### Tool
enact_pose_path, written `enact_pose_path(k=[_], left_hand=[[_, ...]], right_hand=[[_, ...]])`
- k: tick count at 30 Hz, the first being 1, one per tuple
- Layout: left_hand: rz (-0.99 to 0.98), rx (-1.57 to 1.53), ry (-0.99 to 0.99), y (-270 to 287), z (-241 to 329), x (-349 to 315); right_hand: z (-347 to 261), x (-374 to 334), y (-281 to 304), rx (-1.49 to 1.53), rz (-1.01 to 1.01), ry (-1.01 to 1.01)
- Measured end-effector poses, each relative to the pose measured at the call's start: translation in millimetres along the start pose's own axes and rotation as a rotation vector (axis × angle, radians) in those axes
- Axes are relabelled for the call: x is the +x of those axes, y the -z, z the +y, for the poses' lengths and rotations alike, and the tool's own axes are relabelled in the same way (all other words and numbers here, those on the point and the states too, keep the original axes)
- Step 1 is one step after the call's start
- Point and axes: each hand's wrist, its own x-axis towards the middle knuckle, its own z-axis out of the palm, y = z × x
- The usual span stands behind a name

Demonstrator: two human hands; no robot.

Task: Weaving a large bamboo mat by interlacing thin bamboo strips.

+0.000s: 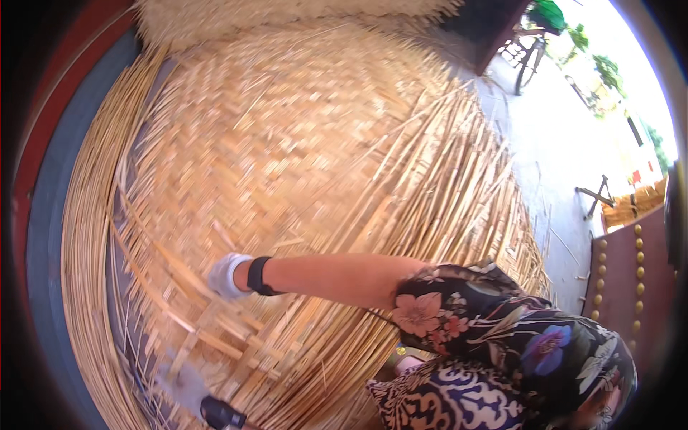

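Note:
A large mat (287,129) woven from flat, pale split-reed strips spreads under my hands. My right hand (231,276), in a white glove with a black band at the wrist, is over its lower part, beside several loose strips (179,269). The fingers there are mostly hidden, so a grip cannot be made out. Lower down, near the mat's left edge, my left hand (183,387) is gloved, black-banded and smeared by motion. Crossing flat strips (215,344) lie just above and beside it. Long unwoven reeds (437,193) rest across the mat's right side.
A long bundle of thin reeds (89,251) runs along the left, beside a blue and red ledge (50,186). More woven matting (287,14) lies at the far end. To the right are a bicycle (529,66), a small folding stool (596,197) and a studded red door (623,272).

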Motion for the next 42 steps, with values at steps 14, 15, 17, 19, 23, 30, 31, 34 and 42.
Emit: enact_pose_path(k=[14, 15, 17, 19, 23, 30, 31, 34, 42], left_hand=[[-0.279, 2.698, -0.891, 8, -17, -105], [-0.304, 2.635, -0.756, -6, -44, -107], [-0.259, 2.589, -0.673, -14, -59, -102], [-0.568, 2.741, -1.409, 11, -88, -68], [-0.668, 2.787, -0.7, -15, -96, -60], [-0.812, 2.405, -0.489, -4, -68, -31], [-0.823, 2.352, -0.419, -5, -60, -25], [-0.673, 2.396, -0.322, -28, -15, -21], [-0.886, 2.463, -0.394, -31, -40, -37]], right_hand=[[26, -64, 29, -0.402, 0.025, -0.077], [27, -66, 22, -0.409, 0.018, -0.087], [31, -46, 1, -0.15, -0.038, 0.021], [52, -50, -17, -0.13, -0.082, 0.024], [59, -56, -26, -0.098, 0.014, 0.017], [53, -76, 4, -0.188, -0.065, 0.073], [54, -79, 7, -0.21, -0.056, 0.062], [51, -72, 12, -0.322, 0.046, 0.049], [54, -52, -15, -0.161, 0.117, -0.016]])
